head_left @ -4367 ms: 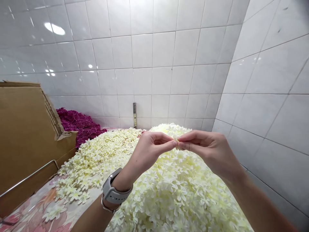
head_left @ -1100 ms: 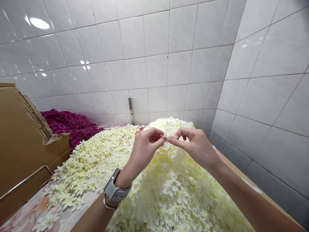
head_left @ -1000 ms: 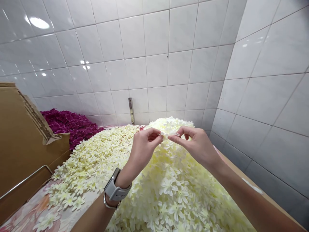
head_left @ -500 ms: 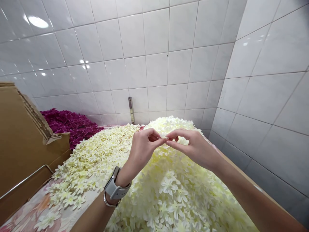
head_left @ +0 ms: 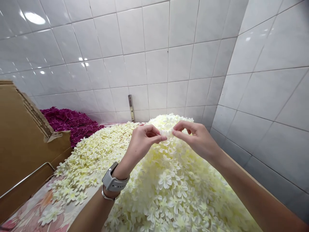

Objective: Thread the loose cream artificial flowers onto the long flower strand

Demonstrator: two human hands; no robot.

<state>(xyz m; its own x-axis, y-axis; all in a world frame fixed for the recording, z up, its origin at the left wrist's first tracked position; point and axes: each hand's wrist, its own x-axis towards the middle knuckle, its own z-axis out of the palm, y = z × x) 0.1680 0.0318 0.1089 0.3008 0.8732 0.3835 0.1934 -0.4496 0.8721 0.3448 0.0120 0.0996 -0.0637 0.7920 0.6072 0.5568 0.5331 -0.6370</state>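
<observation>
My left hand [head_left: 145,139] is closed in a pinch, thumb against fingers, over the heap of white artificial flowers [head_left: 169,199]. Pale petals show at its fingertips, so it seems to grip a white flower, though this blends into the heap behind. My right hand [head_left: 193,137] faces it, thumb and forefinger pinched together. Whatever sits between its fingertips is too small to make out. A narrow gap separates the two hands. On my left wrist are a grey-banded watch [head_left: 114,180] and a bracelet [head_left: 107,195].
Smaller pale yellow-white flowers [head_left: 96,154] spread to the left on a floral-print cloth [head_left: 40,209]. Behind them lies a purple flower pile [head_left: 70,122]. A cardboard box [head_left: 21,129] stands at left, with a metal rod [head_left: 26,180] in front. White tiled walls [head_left: 154,67] enclose the back and right.
My fingertips were together half a second ago and are now apart. The right hand has moved slightly right and up; the left stays nearly in place. The view has shifted a little.
</observation>
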